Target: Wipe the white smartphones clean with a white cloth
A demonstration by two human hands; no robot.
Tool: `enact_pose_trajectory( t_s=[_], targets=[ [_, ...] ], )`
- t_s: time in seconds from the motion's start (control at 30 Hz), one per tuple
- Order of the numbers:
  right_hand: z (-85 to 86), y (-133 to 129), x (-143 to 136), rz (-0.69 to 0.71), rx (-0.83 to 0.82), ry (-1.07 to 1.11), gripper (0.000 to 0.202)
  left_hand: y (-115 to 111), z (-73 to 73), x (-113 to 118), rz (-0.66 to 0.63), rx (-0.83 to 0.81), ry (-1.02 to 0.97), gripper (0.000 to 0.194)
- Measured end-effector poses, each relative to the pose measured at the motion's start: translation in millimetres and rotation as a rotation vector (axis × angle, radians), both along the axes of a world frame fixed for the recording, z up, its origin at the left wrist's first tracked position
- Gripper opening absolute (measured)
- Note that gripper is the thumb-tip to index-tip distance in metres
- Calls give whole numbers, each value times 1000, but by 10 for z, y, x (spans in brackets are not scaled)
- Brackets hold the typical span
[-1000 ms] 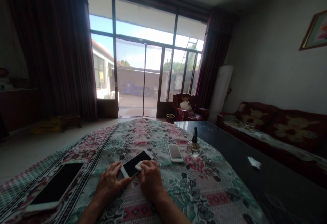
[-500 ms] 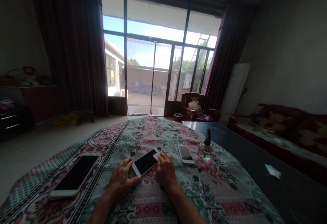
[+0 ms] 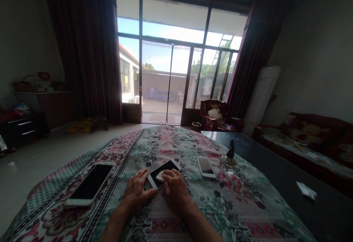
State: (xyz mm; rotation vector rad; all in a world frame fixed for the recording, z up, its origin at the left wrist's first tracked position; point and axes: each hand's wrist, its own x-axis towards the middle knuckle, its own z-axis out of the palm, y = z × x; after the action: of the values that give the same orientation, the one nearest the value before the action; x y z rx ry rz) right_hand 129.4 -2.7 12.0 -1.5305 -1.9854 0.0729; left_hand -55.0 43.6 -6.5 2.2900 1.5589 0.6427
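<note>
A white-framed smartphone [image 3: 171,165] with a dark screen lies tilted on the patterned tablecloth [image 3: 162,142]. My left hand [image 3: 138,190] grips its left end, with the thumb at the near corner and the fingers at the far one. In the fingers of my right hand [image 3: 176,188] is a small white tissue [image 3: 160,176], pressed on the screen. The right hand covers the near right part of the phone. A larger white phone [image 3: 90,185] lies face up at the left. Right of my hands is another white phone [image 3: 206,167].
A small dark figurine on a clear base [image 3: 230,153] stands right of the phones. A crumpled white paper [image 3: 306,191] lies on the dark table surface [image 3: 264,168] at the right. Beyond are a wooden armchair [image 3: 213,115], a sofa [image 3: 300,128] and glass doors [image 3: 157,84].
My right hand has slid the tissue left and nearer, from the phone's right end to the middle of its screen. The left hand stays at the phone's left end. The view has shifted slightly.
</note>
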Motion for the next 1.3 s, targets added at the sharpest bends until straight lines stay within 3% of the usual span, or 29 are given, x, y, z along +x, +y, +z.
enact_pose_trajectory(
  t_s=[0.13, 0.33, 0.5, 0.93, 1.1, 1.3],
  targets=[
    [-15, 214, 234, -209, 0, -11, 34, -8, 51, 6, -3, -15, 5, 71],
    [-4, 463, 257, -306, 9, -41, 33, -24, 78, 19, 5, -39, 4, 72],
    [-5, 473, 133, -235, 36, -46, 30, -19, 74, 12, 3, -65, 10, 72],
    [44, 160, -248, 58, 42, 27, 24, -18, 29, -2, -34, -76, 51, 74],
    [49, 232, -202, 4, 19, -10, 27, 16, -17, 33, 5, -51, 32, 75],
    [-3, 403, 12, -218, -8, -34, 31, -16, 23, 27, 7, -37, 38, 72]
  ],
)
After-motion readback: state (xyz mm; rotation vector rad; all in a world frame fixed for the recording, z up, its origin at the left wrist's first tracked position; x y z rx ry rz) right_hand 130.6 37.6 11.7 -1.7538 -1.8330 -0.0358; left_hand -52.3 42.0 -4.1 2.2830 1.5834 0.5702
